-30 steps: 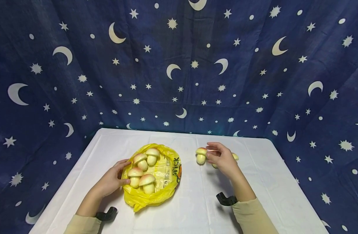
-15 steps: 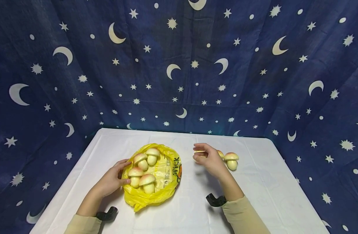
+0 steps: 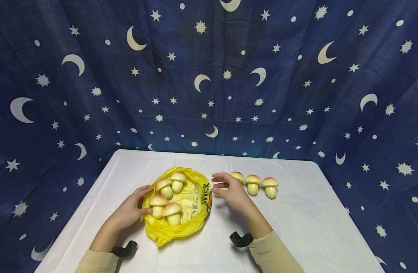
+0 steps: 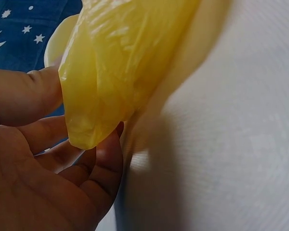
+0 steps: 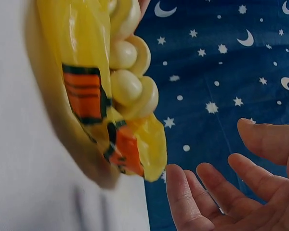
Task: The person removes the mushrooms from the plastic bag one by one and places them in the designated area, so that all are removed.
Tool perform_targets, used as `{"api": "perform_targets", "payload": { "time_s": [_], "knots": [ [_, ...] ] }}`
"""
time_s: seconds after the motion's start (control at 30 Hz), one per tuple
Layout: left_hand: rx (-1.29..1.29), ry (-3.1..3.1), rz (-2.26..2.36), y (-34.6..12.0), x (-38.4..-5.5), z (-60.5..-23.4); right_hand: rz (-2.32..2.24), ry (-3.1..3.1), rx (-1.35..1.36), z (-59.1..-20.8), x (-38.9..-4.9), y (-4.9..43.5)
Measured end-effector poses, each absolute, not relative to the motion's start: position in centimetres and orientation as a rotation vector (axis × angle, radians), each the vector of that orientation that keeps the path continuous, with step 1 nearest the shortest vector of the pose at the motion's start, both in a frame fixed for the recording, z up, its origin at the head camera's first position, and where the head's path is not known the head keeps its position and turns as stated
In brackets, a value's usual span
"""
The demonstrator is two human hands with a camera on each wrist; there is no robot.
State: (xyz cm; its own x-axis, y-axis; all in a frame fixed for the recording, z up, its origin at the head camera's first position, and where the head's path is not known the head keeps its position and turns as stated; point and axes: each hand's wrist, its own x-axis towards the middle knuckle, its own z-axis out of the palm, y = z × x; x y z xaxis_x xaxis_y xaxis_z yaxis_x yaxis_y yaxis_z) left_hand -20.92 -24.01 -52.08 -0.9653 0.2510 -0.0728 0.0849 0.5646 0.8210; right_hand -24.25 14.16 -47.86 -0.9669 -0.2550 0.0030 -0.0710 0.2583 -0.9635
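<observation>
A yellow plastic bag (image 3: 176,232), its mouth spread wide, lies left of the table's middle in the head view. Several toy mushrooms (image 3: 172,214) with pinkish-cream caps are inside it, toward its left half. My left hand (image 3: 127,208) pinches the bag's left rim, thumb on the inner side and fingers outside; the left wrist view has the yellow film (image 4: 101,86) between them. Close to the bag's printed right side, my right hand (image 3: 233,192) is spread with nothing in it. In the right wrist view its fingers (image 5: 183,195) are apart from the bag.
Right of my right hand, three more toy mushrooms (image 3: 252,184) stand in a row, the leftmost partly hidden by that hand. A white cloth (image 3: 308,227) covers the table. A dark blue curtain (image 3: 181,125) with moons and stars hangs behind its far edge.
My right hand has moved left from the row of mushrooms to the bag's right side, uncovering the middle and right mushrooms. The left hand and the bag have stayed put.
</observation>
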Motion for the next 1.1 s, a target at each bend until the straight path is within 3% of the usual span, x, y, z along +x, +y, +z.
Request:
{"api": "perform_targets", "payload": {
  "time_s": [1.1],
  "knots": [
    [0.295,2.611,1.358,-24.3,-20.9,-52.3,-1.624,2.324,-0.487,-49.2,-22.1,7.8]
  ]
}}
